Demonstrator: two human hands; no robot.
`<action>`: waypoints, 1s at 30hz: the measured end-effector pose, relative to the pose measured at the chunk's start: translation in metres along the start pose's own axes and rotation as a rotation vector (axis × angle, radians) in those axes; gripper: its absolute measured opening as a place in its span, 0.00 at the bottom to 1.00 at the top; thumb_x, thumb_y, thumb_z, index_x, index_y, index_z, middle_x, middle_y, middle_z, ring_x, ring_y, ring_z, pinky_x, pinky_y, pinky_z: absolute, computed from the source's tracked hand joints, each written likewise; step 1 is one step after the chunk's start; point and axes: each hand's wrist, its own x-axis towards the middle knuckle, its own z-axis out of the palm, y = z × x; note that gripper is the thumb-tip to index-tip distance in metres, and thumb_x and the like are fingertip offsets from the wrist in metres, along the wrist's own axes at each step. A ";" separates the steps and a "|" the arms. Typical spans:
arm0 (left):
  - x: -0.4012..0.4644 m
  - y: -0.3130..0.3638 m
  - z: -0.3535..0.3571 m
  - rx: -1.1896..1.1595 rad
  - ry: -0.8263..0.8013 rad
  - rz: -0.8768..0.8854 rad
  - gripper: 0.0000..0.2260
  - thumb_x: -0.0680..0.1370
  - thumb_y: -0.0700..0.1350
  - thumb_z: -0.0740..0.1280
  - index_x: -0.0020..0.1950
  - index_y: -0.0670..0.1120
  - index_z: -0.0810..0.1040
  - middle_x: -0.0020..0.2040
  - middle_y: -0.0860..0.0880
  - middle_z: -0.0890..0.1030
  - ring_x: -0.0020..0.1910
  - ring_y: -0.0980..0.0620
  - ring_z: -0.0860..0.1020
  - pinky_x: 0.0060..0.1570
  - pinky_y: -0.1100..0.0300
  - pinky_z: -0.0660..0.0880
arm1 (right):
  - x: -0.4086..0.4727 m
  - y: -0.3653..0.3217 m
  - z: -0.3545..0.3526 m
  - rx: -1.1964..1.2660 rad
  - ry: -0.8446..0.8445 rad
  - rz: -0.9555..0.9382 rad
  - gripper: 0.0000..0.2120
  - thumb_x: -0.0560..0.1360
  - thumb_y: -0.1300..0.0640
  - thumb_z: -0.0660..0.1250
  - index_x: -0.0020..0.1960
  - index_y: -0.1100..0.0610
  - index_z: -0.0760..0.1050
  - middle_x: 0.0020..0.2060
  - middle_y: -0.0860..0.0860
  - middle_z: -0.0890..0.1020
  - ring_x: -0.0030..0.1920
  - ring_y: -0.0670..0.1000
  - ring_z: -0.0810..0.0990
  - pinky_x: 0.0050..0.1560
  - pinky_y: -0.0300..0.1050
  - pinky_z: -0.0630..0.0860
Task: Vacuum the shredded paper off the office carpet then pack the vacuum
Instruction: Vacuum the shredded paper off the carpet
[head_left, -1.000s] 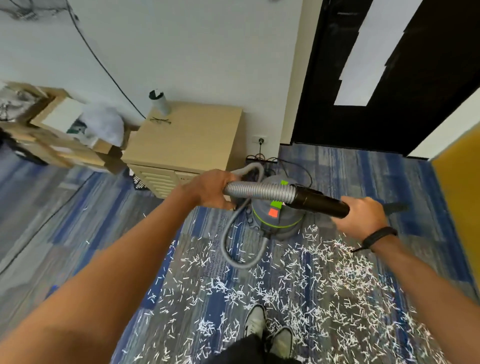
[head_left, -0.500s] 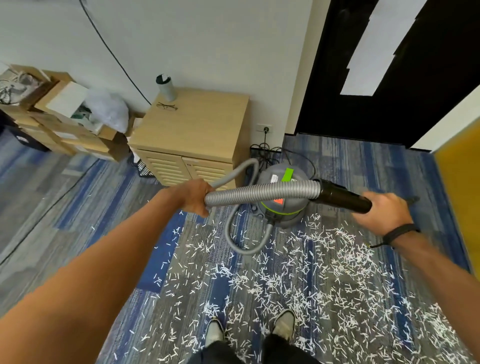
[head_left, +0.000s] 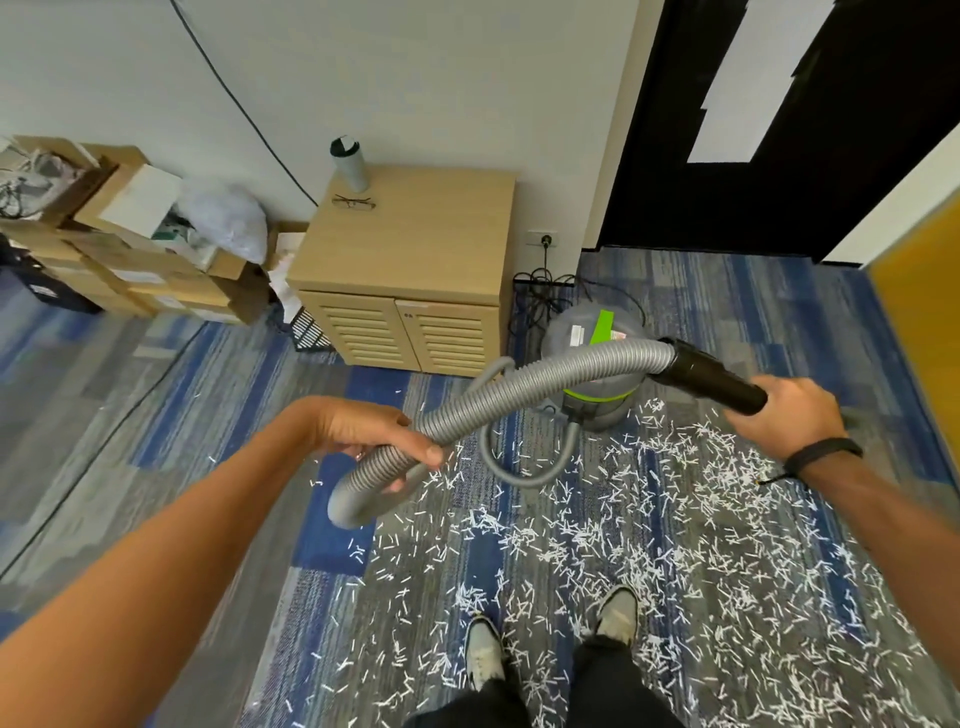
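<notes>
No legible text (labels blurred)

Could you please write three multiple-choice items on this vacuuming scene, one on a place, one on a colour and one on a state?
1. Where does the tumbler stand?
A. on the wooden cabinet
B. on the carpet
C. on the cardboard boxes

2. What colour is the band round the vacuum canister?
A. red
B. lime green
C. yellow

3. What does the right hand do?
A. hangs idle
B. presses the cabinet door
C. grips the black hose cuff

Answers:
1 A: the tumbler stands at the back corner of the wooden cabinet, by the glasses.
2 B: a lime green band circles the vacuum canister.
3 C: the right hand curls round the black hose cuff; the left hand holds the grey hose.
</notes>
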 end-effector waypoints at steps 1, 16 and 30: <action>-0.008 -0.003 0.005 -0.018 -0.046 -0.014 0.32 0.74 0.61 0.73 0.68 0.39 0.78 0.42 0.48 0.84 0.43 0.50 0.83 0.48 0.57 0.82 | -0.005 -0.005 0.005 -0.009 -0.003 0.001 0.12 0.73 0.48 0.75 0.37 0.51 0.75 0.26 0.48 0.75 0.30 0.57 0.73 0.36 0.46 0.70; -0.099 0.056 0.042 -0.299 -0.500 0.642 0.35 0.80 0.59 0.68 0.72 0.32 0.69 0.35 0.43 0.82 0.28 0.53 0.80 0.28 0.61 0.78 | -0.047 -0.051 -0.004 0.147 0.064 0.042 0.08 0.69 0.51 0.78 0.41 0.48 0.78 0.29 0.49 0.78 0.34 0.58 0.78 0.40 0.48 0.76; 0.000 -0.019 0.032 0.347 0.181 0.107 0.11 0.72 0.51 0.75 0.51 0.48 0.85 0.47 0.50 0.86 0.55 0.46 0.84 0.64 0.46 0.77 | -0.049 -0.065 0.014 0.055 -0.041 -0.085 0.18 0.69 0.48 0.77 0.32 0.45 0.69 0.27 0.48 0.76 0.34 0.59 0.80 0.37 0.45 0.70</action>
